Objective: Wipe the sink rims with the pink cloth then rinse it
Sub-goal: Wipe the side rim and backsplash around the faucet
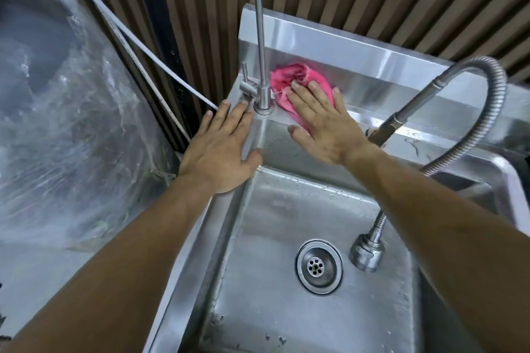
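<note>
The pink cloth [289,82] lies bunched on the back rim of the steel sink [381,120], against the splashback and just right of the slim tap [262,94]. My right hand [324,126] presses flat on the cloth with fingers spread, covering its near half. My left hand [220,149] rests flat and empty on the sink's left rim, fingertips close to the tap base. The basin has a round drain [318,266] at its bottom.
A flexible hose tap arcs over the right side, and its spray head [367,252] hangs low inside the basin. A large bundle wrapped in clear plastic [66,129] stands left of the sink. White cables [149,51] run down the slatted wall behind.
</note>
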